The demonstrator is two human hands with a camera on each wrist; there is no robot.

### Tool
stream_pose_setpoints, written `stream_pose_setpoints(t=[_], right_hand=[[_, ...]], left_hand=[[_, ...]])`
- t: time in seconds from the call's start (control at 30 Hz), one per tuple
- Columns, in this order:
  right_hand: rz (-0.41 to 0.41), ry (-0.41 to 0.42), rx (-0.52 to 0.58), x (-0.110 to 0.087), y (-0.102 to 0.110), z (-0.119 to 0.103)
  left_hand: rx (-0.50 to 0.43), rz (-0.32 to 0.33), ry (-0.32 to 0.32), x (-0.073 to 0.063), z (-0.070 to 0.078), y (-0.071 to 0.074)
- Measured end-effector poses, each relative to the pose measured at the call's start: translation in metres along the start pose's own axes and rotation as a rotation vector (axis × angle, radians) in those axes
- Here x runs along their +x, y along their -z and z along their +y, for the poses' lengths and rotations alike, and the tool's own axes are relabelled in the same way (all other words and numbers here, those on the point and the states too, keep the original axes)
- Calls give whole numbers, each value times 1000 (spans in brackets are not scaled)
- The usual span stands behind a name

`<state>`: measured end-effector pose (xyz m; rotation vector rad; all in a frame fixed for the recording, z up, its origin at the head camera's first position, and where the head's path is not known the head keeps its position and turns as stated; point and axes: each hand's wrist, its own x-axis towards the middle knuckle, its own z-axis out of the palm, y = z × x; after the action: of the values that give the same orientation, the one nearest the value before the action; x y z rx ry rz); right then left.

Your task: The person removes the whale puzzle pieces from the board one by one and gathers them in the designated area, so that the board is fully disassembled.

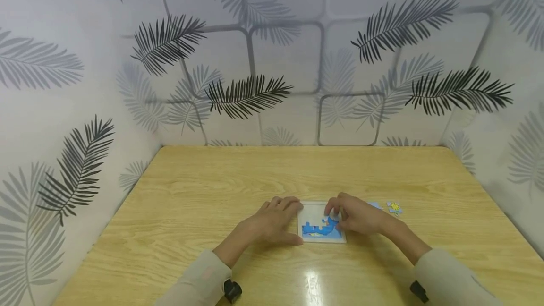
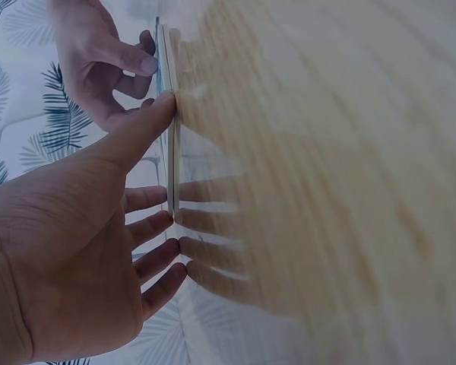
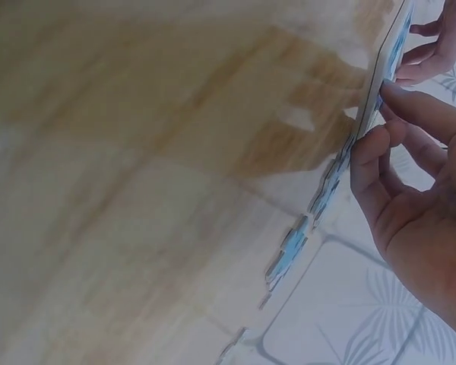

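A shallow white puzzle tray (image 1: pixel 312 209) lies on the table, its lower part filled with joined blue jigsaw pieces (image 1: pixel 314 230). My left hand (image 1: pixel 274 221) rests along the tray's left side, fingers spread and fairly straight; the thumb and a fingertip touch that edge. Over the tray's right half, my right hand (image 1: pixel 359 214) has bent fingers, with a blue and orange puzzle piece (image 1: pixel 331 222) between thumb and fingertips. The left wrist view shows the tray edge-on beneath the left thumb. Part of the tray's right side is hidden by the right hand.
Right of the tray lie a loose puzzle piece with a yellow sun (image 1: pixel 394 207) and a light blue piece (image 1: pixel 376 205), partly covered by the right hand. The wooden table (image 1: pixel 212 178) meets a leaf-patterned wall (image 1: pixel 289 122) at the back.
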<state>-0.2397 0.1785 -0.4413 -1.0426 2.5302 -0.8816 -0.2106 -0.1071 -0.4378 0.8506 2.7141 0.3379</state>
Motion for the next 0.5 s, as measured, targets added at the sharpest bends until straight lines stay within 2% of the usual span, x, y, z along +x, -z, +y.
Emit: stream_pose_setpoints(t=[0.17, 0.5], right_hand=[[-14, -12, -5, 2, 1, -3], [54, 30, -85, 0, 1, -3]], left_hand=[[-4, 1, 0, -1, 0, 0], [10, 9, -10, -1, 1, 0]])
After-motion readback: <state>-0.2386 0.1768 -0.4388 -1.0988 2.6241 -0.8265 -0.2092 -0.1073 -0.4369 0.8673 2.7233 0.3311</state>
